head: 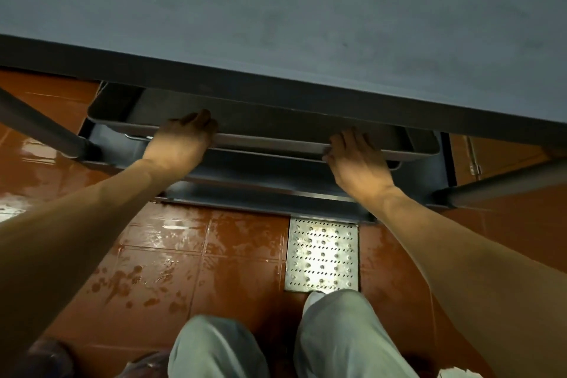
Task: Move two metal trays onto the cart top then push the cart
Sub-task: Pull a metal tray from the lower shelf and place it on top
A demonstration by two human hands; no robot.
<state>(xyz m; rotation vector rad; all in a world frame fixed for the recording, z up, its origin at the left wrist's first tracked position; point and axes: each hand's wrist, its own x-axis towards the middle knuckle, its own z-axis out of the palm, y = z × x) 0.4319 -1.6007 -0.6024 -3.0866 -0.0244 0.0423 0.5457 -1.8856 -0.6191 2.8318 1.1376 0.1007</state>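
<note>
Knees (pixel 276 344) at frame bottom, crouched to reach the low shelf. Left hand (pixel 181 139) and right hand (pixel 356 159) curl over stacked trays (pixel 270 141) rim, centre frame, spaced wide for a level lift to the cart top (pixel 306 9).

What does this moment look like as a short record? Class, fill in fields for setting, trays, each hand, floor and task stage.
setting: cart top seen from above, a lower shelf beneath it
trays: stacked metal trays on the lower shelf
left hand: fingers curled over the top tray's near rim
right hand: gripping the same rim further right
floor: wet red tiles with a perforated drain cover
task stage: no tray on the cart top yet
</note>
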